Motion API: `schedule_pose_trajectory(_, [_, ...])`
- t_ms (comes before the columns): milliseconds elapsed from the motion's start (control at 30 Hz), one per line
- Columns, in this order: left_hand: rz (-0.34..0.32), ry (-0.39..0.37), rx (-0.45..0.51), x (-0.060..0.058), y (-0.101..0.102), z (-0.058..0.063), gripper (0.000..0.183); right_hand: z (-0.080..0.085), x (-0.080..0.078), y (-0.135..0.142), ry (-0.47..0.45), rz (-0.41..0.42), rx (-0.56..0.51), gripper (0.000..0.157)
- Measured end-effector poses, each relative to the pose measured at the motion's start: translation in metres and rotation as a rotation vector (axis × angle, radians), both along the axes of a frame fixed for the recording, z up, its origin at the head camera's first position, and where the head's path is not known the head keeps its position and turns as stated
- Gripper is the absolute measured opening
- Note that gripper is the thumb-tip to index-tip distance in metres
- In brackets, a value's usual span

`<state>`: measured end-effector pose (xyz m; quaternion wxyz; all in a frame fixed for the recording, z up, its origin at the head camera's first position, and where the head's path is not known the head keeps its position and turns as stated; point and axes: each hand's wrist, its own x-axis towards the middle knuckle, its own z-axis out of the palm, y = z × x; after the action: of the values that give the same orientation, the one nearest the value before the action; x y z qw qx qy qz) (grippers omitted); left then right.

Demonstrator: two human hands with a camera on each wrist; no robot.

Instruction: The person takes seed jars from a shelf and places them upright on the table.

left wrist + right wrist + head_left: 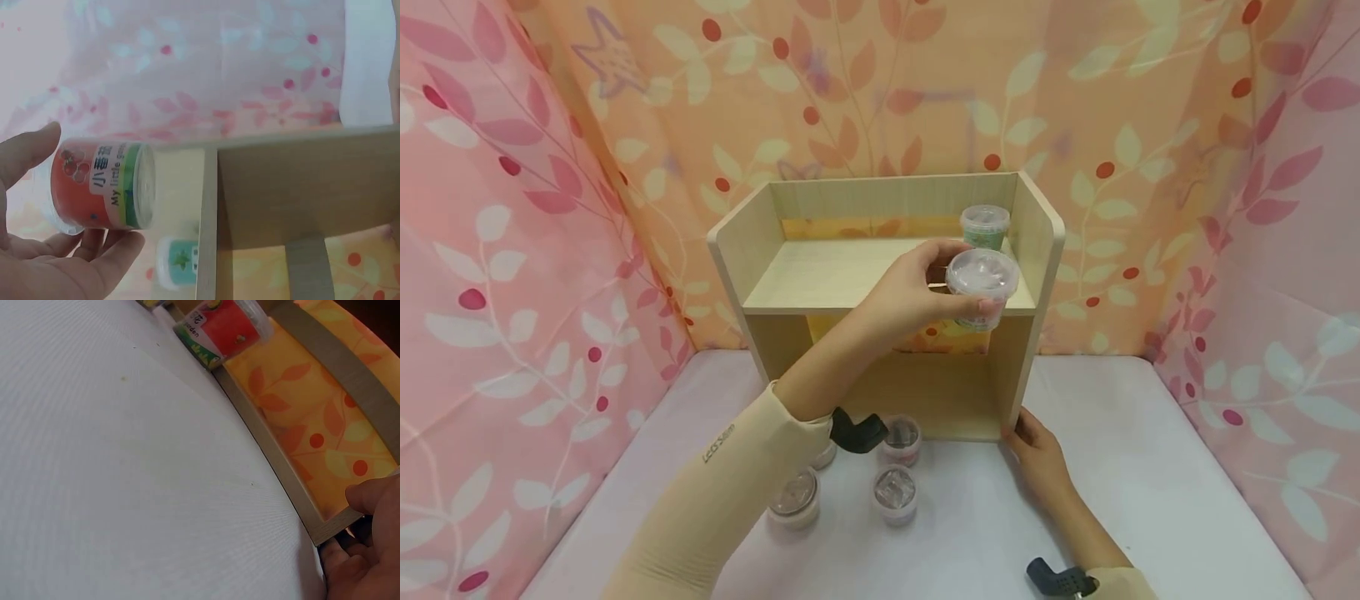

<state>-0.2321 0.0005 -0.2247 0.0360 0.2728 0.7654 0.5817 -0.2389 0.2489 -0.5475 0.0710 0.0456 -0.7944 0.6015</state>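
Up in front of the shelf's upper board, my left hand (pixel 906 292) grips a clear-lidded plastic cup (pixel 985 287) between thumb and fingers. In the left wrist view this cup (pixel 94 184) shows a red label with small tomatoes and "My little garden". Just behind it, a green-labelled cup (pixel 985 227) stands at the right end of the top board. My right hand (pixel 1041 458) holds the lower front corner of the small wooden shelf (pixel 820 271). In the right wrist view, its thumb (pixel 369 494) lies on one side of the panel and its fingers on the other.
Several lidded cups stand on the white table (pixel 1097 417) before the shelf, among them one front cup (pixel 895 496) and one at left (pixel 795 500), partly behind the left forearm. Floral cloth (pixel 880 100) hangs behind and at both sides.
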Motion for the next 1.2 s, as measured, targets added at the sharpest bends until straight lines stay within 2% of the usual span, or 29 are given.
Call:
schedule_pose_trajectory(100, [-0.054,-0.047,0.034,0.018,-0.005,-0.007,0.066,-0.001,-0.001,0.000,0.009,0.008,-0.026,0.056])
schedule_pose_trajectory(233, [-0.088,-0.095,0.037,0.036,-0.009,-0.025,0.067,-0.003,-0.003,0.001,0.010,0.031,-0.082,0.060])
schedule_pose_trajectory(367, [-0.065,-0.084,0.002,0.045,-0.013,-0.045,0.070,-0.003,-0.004,0.001,-0.015,0.033,-0.090,0.063])
schedule_pose_trajectory(500, [-0.036,-0.059,-0.047,0.046,-0.014,-0.069,0.072,-0.002,-0.002,0.000,-0.038,0.025,-0.081,0.063])
schedule_pose_trajectory(633, [-0.023,-0.025,-0.102,0.042,-0.008,-0.097,0.075,0.001,0.002,-0.001,-0.031,0.016,-0.086,0.061])
schedule_pose_trajectory(800, [0.000,-0.020,-0.205,0.032,0.000,-0.127,0.076,0.002,0.004,-0.001,-0.023,0.011,-0.056,0.059])
schedule_pose_trajectory(1033, [0.041,-0.005,-0.305,0.003,0.006,-0.162,0.075,0.001,0.001,0.002,-0.020,0.001,-0.023,0.060])
schedule_pose_trajectory(1200, [0.073,-0.057,-0.355,-0.014,0.009,-0.190,0.073,0.000,0.002,0.000,-0.044,0.013,-0.048,0.063])
